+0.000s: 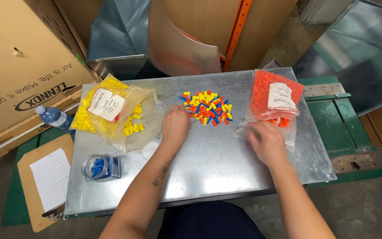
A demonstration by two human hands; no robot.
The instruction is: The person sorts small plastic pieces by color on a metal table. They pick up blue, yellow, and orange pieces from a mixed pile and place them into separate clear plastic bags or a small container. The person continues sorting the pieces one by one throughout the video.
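A pile of mixed yellow, orange and blue wire connectors point(207, 107) lies at the back middle of a shiny metal table point(208, 168). My left hand point(174, 125) rests flat on the table just left of the pile, next to an open plastic bag of yellow connectors point(111, 110). My right hand point(266, 141) is at the mouth of a plastic bag of orange connectors point(274, 99), fingers curled at its lower edge; it looks blurred. Whether it grips the bag is unclear.
A clear jar of blue connectors point(101, 167) lies at the table's front left. A white lid point(149, 150) sits by my left wrist. A water bottle point(54, 117), clipboard point(45, 181), cardboard boxes point(23, 66) and sheet-metal ducts point(155, 35) surround the table.
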